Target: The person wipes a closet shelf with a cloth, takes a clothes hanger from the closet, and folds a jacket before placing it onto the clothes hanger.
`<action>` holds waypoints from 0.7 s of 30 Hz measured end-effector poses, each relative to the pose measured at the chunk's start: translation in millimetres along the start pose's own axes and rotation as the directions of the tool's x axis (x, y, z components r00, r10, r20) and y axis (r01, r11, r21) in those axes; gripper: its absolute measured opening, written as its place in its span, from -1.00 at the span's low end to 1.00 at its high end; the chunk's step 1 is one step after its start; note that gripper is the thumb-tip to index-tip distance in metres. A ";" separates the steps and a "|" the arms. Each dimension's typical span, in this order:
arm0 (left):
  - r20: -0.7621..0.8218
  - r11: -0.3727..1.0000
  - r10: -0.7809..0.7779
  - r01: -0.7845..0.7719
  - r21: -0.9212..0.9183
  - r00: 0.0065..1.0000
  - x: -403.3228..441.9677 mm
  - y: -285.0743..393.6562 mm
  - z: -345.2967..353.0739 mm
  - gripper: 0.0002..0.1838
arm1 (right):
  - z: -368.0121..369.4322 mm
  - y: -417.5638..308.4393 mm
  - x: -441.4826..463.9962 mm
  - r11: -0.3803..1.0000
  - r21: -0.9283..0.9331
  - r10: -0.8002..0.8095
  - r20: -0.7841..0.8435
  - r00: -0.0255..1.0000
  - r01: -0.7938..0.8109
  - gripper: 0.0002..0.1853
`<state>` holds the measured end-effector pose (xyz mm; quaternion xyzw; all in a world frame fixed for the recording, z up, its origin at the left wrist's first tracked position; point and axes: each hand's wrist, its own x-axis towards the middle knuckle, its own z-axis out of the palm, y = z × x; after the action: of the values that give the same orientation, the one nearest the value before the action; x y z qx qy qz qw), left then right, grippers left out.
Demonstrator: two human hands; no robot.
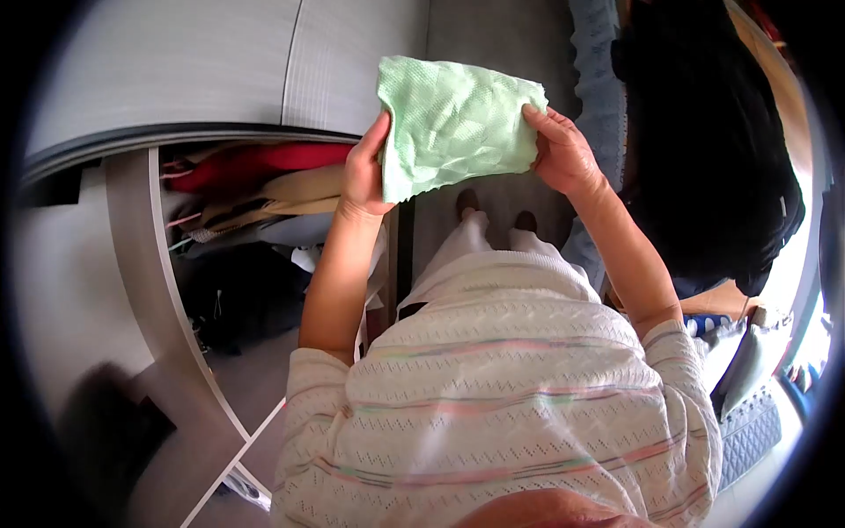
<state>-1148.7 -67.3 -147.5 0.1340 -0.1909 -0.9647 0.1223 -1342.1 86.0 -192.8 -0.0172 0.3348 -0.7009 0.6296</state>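
Observation:
A light green textured cloth is stretched between my two hands, out in front of my body. My left hand grips its left edge, with the fingers partly hidden behind the fabric. At the right edge, my right hand pinches the cloth, thumb on top and the other fingers beneath. The cloth looks folded into a rough rectangle, with small creases across its surface.
On the left an open wardrobe holds hanging clothes, among them a red garment. Grey panels stand above it. Black fabric is piled at the right, near a blue ruffled cloth and cushions.

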 end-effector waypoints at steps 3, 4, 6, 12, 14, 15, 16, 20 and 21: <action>-0.001 0.999 0.013 -0.014 -0.029 1.000 -8.8 0.5 -0.6 -0.51 | 0.6 7.3 5.7 0.999 -0.037 -0.011 -0.045 0.999 0.010 -0.78; -0.133 0.998 0.021 -0.013 0.063 0.991 -11.0 -2.9 5.0 -0.54 | 0.6 10.2 8.8 0.999 -0.049 -0.019 -0.065 0.998 0.016 -0.80; -0.115 0.989 -0.006 0.023 0.148 0.993 -8.4 -12.2 -41.7 -0.57 | -8.8 9.7 6.9 0.981 -0.193 -0.044 -0.133 0.990 0.017 -0.77; -0.349 0.960 0.048 0.053 0.275 0.936 6.0 -78.6 -49.4 -0.58 | -59.6 5.6 7.7 0.473 -0.851 -0.131 0.188 0.973 0.228 -0.75; -0.342 0.941 0.019 0.099 0.324 0.940 9.1 -100.6 -53.6 -0.54 | -55.1 10.3 0.7 0.773 -0.633 0.025 -0.026 0.999 -0.036 -0.74; -0.326 0.940 0.039 0.076 0.332 0.945 -0.6 -104.3 -54.7 -0.53 | -40.4 23.4 0.6 0.861 -0.477 0.138 -0.119 0.983 -0.178 -0.73; -0.310 0.933 0.054 0.063 0.355 0.949 -1.6 -113.9 -48.3 -0.53 | -41.0 26.0 -0.7 0.835 -0.511 0.172 -0.110 0.979 -0.204 -0.72; -0.279 0.883 0.104 0.040 0.467 0.955 -1.6 -143.0 -33.9 -0.55 | -39.4 37.0 -8.5 0.754 -0.605 0.287 -0.050 0.957 -0.258 -0.67; -0.274 0.884 0.133 0.011 0.467 0.952 0.2 -151.2 -39.5 -0.55 | -40.2 38.0 -8.2 0.744 -0.615 0.307 -0.031 0.951 -0.260 -0.67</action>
<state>-1164.8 55.0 -243.4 0.2972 -0.3987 -0.8554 0.1451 -1325.2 112.0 -239.4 -0.1945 0.5192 -0.4493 0.7005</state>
